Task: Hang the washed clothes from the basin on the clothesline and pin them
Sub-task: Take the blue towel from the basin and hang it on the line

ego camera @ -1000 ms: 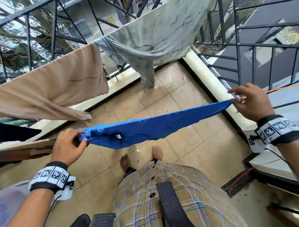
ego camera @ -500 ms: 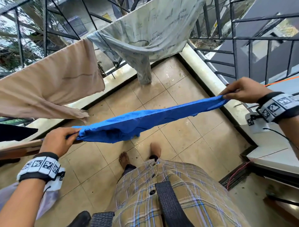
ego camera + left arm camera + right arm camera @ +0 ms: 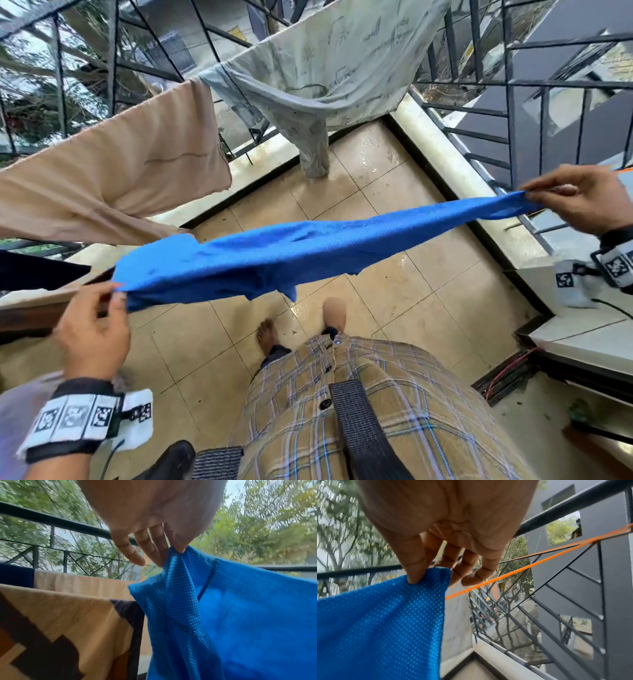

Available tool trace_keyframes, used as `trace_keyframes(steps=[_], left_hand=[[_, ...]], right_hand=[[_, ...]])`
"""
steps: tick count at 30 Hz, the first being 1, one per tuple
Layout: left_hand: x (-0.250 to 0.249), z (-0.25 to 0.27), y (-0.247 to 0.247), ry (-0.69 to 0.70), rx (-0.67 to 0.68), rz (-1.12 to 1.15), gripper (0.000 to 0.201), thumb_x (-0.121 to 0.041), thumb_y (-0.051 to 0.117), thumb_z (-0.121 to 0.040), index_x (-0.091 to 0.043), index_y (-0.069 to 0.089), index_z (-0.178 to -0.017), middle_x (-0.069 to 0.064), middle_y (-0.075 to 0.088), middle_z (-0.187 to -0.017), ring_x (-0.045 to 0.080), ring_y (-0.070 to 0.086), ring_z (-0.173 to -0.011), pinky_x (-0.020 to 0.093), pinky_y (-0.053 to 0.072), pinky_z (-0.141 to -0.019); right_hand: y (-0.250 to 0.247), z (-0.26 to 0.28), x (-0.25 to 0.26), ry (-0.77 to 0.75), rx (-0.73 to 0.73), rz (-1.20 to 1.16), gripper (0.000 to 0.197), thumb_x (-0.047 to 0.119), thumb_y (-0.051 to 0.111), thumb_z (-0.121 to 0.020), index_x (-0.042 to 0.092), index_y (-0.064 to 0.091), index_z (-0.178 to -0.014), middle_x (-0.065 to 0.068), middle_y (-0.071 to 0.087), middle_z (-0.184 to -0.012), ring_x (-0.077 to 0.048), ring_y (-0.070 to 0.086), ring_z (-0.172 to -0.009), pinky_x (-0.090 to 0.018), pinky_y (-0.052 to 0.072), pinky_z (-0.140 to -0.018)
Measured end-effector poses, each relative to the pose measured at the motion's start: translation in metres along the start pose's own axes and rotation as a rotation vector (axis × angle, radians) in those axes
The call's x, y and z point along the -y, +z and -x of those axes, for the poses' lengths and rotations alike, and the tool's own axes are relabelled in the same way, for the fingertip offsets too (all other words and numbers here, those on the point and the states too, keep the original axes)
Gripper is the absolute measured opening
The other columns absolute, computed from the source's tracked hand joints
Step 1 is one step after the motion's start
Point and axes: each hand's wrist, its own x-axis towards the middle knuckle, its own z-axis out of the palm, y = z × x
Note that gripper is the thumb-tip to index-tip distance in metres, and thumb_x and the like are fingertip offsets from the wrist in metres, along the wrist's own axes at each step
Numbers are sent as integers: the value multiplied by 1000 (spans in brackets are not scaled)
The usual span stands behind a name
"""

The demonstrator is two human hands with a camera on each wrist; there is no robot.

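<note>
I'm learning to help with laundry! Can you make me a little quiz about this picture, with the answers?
1. True or false: the blue mesh cloth is already pinned on the orange clothesline.
2. Which hands hold the cloth? A) left hand only B) right hand only C) both
3. Fill in: the tan cloth hangs next to a pale ____ patterned one.

Key: 1 false, it is stretched between the hands and no pin shows. 2 C, each pinches one end. 3 grey.

Even, soft daylight throughout; wide-angle bending at frame edges; motion blur smears foliage in both wrist views; wet-tile glare.
</note>
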Motion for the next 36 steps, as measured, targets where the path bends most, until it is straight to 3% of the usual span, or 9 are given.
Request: trace_keyframes(steps=[2, 4, 7, 12, 18, 21, 24, 27, 36], left_hand=[[-2, 19, 13, 60, 130, -69, 18, -31, 48, -89, -27, 64, -96, 13, 68, -95, 17, 64, -84, 42, 46, -83], [7, 29, 33, 70, 259, -163, 29, -35, 49, -85, -15, 68, -95, 12, 71, -96, 35, 68, -86, 49, 48, -77], [15, 30, 52, 16, 344, -228, 16, -27, 62, -85, -17, 68, -96, 5, 72, -96, 30, 70, -89, 47, 47, -75], [10, 11, 58, 29, 367, -228, 19, -19, 78, -75, -23, 65, -88, 2, 67, -91, 34, 65, -87, 47, 48, -77], [13, -20, 58, 226, 323, -256, 44, -22, 68, -72, -11, 64, -115, 14, 63, -107, 39, 56, -101, 50, 41, -91], [19, -39, 62, 182, 416, -333, 60, -14, 78, -77, -19, 58, -133, 10, 61, -124, 38, 55, -112, 54, 47, -92], [11, -53, 67, 187, 477, -383, 48, -20, 78, -81, -22, 65, -126, 6, 68, -120, 34, 60, -111, 54, 50, -86], [2, -63, 65, 204, 486, -429, 23, -22, 72, -86, -28, 74, -109, 4, 75, -99, 33, 67, -95, 46, 49, -75], [4, -58, 38, 181, 458, -321, 18, -10, 73, -86, -15, 76, -104, 12, 76, -96, 36, 70, -90, 47, 52, -76]], right_hand=[[8, 6, -11, 62, 19, 102, 23, -2, 72, -84, 18, 74, -95, 27, 66, -72, 17, 57, -67, 3, 39, -66], [20, 6, -13, 95, 40, 180, 23, -1, 73, -81, 17, 75, -94, 10, 69, -71, 20, 56, -66, 2, 39, -62], [38, 2, -17, 123, 35, 251, 26, 2, 77, -75, 27, 73, -83, -6, 71, -76, 16, 58, -66, 0, 38, -61], [40, -7, -5, 138, 37, 412, 18, 7, 76, -74, 24, 75, -79, -7, 73, -77, -28, 69, -80, -25, 40, -65], [35, -16, 16, 29, 50, 447, 24, 10, 81, -69, 29, 66, -72, 1, 61, -72, -27, 59, -73, -34, 48, -67], [43, -27, 19, -74, 125, 443, 28, 12, 82, -68, 23, 73, -93, 0, 61, -89, -27, 59, -90, -34, 46, -75], [53, -40, 23, -61, 334, 508, 40, 23, 79, -75, 28, 71, -114, 3, 67, -110, -25, 61, -102, -37, 50, -86], [62, -47, 25, -28, 443, 528, 25, 18, 71, -83, 25, 75, -107, 0, 74, -101, -26, 65, -95, -34, 49, -83], [34, -38, 12, -29, 270, 459, 17, 12, 77, -81, 20, 80, -96, -8, 76, -83, -26, 64, -75, -31, 42, -67]])
